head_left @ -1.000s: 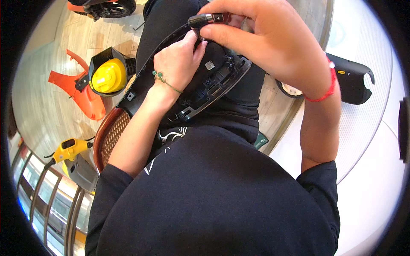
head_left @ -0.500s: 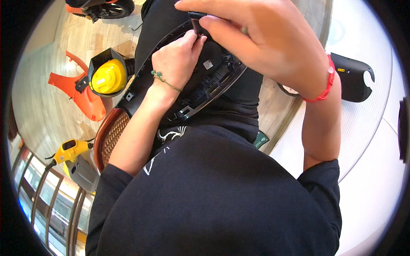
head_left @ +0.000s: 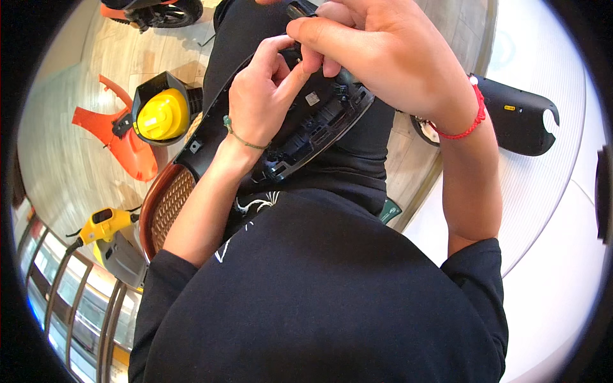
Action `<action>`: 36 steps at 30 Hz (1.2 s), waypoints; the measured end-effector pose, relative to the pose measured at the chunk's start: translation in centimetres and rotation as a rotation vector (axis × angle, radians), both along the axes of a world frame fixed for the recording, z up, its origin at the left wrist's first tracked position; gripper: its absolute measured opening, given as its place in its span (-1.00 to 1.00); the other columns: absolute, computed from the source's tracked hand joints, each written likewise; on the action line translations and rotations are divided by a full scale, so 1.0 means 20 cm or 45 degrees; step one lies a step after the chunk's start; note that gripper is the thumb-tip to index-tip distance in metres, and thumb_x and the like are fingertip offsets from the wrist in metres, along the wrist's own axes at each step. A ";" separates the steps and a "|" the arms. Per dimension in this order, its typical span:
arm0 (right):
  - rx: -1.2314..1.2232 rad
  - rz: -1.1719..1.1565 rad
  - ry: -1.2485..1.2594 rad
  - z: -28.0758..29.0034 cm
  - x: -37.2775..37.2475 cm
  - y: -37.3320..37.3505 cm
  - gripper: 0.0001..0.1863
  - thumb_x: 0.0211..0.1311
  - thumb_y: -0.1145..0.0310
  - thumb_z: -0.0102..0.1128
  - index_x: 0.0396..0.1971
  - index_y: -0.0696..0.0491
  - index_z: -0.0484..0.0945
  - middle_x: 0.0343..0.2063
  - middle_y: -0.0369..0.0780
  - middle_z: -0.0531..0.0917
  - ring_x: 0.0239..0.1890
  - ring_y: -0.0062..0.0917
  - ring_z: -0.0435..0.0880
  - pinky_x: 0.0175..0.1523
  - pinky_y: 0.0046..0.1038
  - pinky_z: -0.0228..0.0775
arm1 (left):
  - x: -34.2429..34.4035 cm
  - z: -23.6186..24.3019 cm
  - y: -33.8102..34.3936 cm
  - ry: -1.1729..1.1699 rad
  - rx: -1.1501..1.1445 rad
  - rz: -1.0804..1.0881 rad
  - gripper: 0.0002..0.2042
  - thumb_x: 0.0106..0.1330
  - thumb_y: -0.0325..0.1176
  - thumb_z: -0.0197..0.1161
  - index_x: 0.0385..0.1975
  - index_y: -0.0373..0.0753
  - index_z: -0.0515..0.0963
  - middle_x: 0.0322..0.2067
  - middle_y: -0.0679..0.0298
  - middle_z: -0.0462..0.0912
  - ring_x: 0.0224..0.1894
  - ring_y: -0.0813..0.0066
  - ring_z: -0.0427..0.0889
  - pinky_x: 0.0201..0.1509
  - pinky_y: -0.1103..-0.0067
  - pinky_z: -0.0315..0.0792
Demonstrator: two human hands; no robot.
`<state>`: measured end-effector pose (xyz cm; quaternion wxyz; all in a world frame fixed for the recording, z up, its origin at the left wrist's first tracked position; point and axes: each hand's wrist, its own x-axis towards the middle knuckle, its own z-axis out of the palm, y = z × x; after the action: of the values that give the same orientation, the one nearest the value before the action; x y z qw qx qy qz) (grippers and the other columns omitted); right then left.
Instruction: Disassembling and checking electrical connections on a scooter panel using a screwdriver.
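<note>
A long curved black plastic panel [head_left: 290, 121], its ribbed and slotted inner side up, lies across my lap. Over its far part, my right hand [head_left: 377, 54] is closed around a dark rod-like tool [head_left: 300, 9], perhaps a screwdriver; most of it is hidden by the fingers. My left hand [head_left: 258, 96] is closed just below, thumb and forefinger pinched together at the tool's lower end, where they meet the right fingertips. Whatever sits in that pinch is too small and covered to make out.
On the floor to the left lie an orange plastic part [head_left: 134, 153], a yellow-and-black rounded part [head_left: 163, 115] and a yellow-grey part [head_left: 108, 223]. A wheel [head_left: 172, 14] stands at far left. A black cover [head_left: 520, 115] rests on the white table [head_left: 536, 191] at right.
My right hand has shifted slightly left and turned, its fingers now curled in against the left fingertips. The left hand's fingers have opened into a wider arch. The panel has barely moved.
</note>
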<state>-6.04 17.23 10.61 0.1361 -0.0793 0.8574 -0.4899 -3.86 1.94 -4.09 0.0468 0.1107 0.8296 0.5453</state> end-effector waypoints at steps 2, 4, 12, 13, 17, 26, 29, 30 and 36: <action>-0.137 0.048 0.098 -0.16 -0.03 0.03 -0.68 0.13 0.45 0.08 -0.12 0.30 0.45 -0.63 -0.12 0.56 -0.61 -0.53 0.52 -0.44 -0.54 0.33 | -0.03 0.00 0.00 0.046 -0.065 0.001 -0.73 0.16 -0.26 0.27 -0.16 -0.15 0.51 -0.71 0.30 0.43 -0.68 0.46 0.44 -0.57 0.54 0.32; -0.271 0.096 0.192 -0.17 -0.03 0.06 -0.67 0.15 0.45 0.07 -0.09 0.29 0.44 -0.62 -0.13 0.57 -0.61 -0.55 0.51 -0.45 -0.56 0.32 | -0.05 0.01 -0.01 0.088 -0.128 0.003 -0.75 0.17 -0.26 0.27 -0.18 -0.16 0.52 -0.71 0.29 0.44 -0.68 0.44 0.45 -0.57 0.53 0.33; 0.044 0.237 0.446 -0.05 -0.04 0.06 -0.80 0.13 0.40 0.19 -0.33 0.23 0.52 -0.68 -0.12 0.54 -0.66 -0.48 0.51 -0.51 -0.54 0.31 | -0.04 0.07 -0.05 0.166 -0.278 -0.133 -0.78 0.22 -0.33 0.21 -0.16 -0.17 0.52 -0.70 0.21 0.46 -0.68 0.38 0.45 -0.56 0.52 0.33; 0.045 0.237 0.445 -0.06 -0.04 0.06 -0.80 0.13 0.40 0.19 -0.33 0.23 0.52 -0.68 -0.12 0.54 -0.66 -0.48 0.51 -0.51 -0.54 0.31 | -0.04 0.10 -0.06 0.165 -0.277 -0.134 -0.78 0.22 -0.33 0.21 -0.16 -0.17 0.52 -0.70 0.21 0.46 -0.68 0.38 0.45 -0.56 0.52 0.33; 0.142 0.147 0.614 -0.18 -0.06 0.06 -0.85 0.14 0.39 0.16 -0.43 0.19 0.52 -0.65 -0.05 0.56 -0.62 -0.30 0.56 -0.52 -0.47 0.34 | -0.07 0.16 -0.12 -0.207 0.212 -0.022 -0.81 0.28 -0.38 0.13 -0.14 -0.19 0.53 -0.68 0.47 0.38 -0.64 0.78 0.26 -0.59 0.73 0.15; 0.233 0.195 0.350 -0.03 -0.01 0.08 -0.77 0.15 0.37 0.16 -0.30 0.24 0.52 -0.58 -0.01 0.59 -0.52 -0.25 0.61 -0.39 -0.42 0.40 | -0.15 0.19 -0.57 -0.802 0.926 0.038 -0.81 0.30 -0.50 -0.09 -0.20 -0.34 0.47 -0.32 0.19 0.57 -0.63 0.78 0.18 -0.62 0.83 0.06; 0.199 0.223 0.217 0.00 0.01 0.09 -0.74 0.13 0.34 0.20 -0.30 0.25 0.53 -0.53 -0.03 0.60 -0.48 -0.26 0.62 -0.37 -0.42 0.40 | -0.15 0.17 -0.65 -0.811 0.855 0.101 -0.87 0.30 -0.54 -0.09 -0.31 -0.28 0.45 -0.06 0.08 0.52 -0.57 0.78 0.22 -0.57 0.84 0.11; 0.125 0.233 0.164 0.00 0.01 0.10 -0.72 0.12 0.33 0.22 -0.31 0.26 0.53 -0.51 -0.03 0.61 -0.46 -0.27 0.62 -0.37 -0.43 0.40 | -0.15 0.16 -0.68 -0.811 0.851 0.103 -0.87 0.30 -0.54 -0.09 -0.31 -0.28 0.45 -0.06 0.08 0.52 -0.57 0.78 0.22 -0.57 0.84 0.11; 0.607 0.202 0.478 -0.01 0.01 0.09 -0.73 0.05 0.38 0.21 -0.25 0.19 0.51 -0.49 -0.03 0.60 -0.44 -0.21 0.60 -0.32 -0.40 0.43 | -0.15 0.14 -0.69 -0.921 1.011 0.221 -0.85 0.33 -0.58 -0.07 -0.27 -0.32 0.49 0.05 -0.05 0.45 -0.65 0.84 0.18 -0.60 0.86 0.14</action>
<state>-5.85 18.93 10.37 0.0278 -0.2010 0.9494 -0.2396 -6.88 -11.93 -1.20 0.2385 -0.1438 0.4969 0.8219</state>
